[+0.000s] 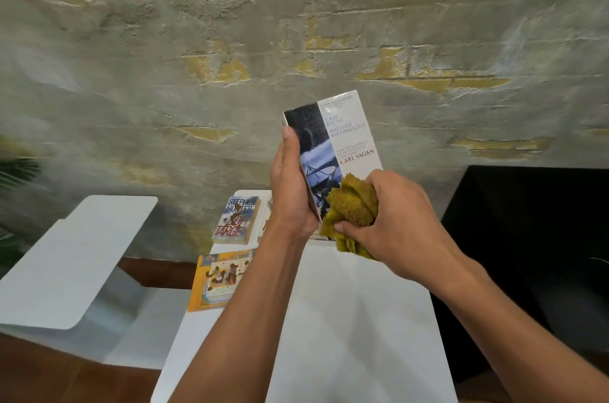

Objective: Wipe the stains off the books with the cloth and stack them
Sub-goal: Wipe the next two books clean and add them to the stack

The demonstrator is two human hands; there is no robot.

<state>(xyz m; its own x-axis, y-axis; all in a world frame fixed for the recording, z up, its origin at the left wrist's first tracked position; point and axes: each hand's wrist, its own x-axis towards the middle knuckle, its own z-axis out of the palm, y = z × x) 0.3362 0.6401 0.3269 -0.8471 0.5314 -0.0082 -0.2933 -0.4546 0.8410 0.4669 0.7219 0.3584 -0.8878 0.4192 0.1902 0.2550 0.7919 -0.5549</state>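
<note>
The left hand (291,191) holds a paperback book with a white-and-blue cover showing a radio dish and the name Carl Sagan (333,152) upright above the far end of a narrow white table (356,320). The thumb lies along the book's left edge, its tip near the upper left corner, and the palm cups the spine side; the other fingers are hidden behind the book, so how they curl cannot be told. The cover faces the camera and leans slightly to the right.

The right hand (398,221) clutches a bunched mustard-yellow terry cloth (354,205), its fingers curled tightly round the wad. The cloth is pressed against the lower right corner of the held cover, and a loose fold hangs down below the hand.

On the table, left of the left wrist, lies a paperback with a blue-and-red cover reading Stephen Hunter (238,219), flat and face up. Just beside it to the right another book (265,215) is mostly hidden by the forearm. Nearer, at the table's left edge, rests a yellow-orange illustrated book (219,277), face up.

A white chair-like panel (72,257) stands to the left, a black surface (527,238) to the right, and a rough plaster wall (230,56) rises behind.
</note>
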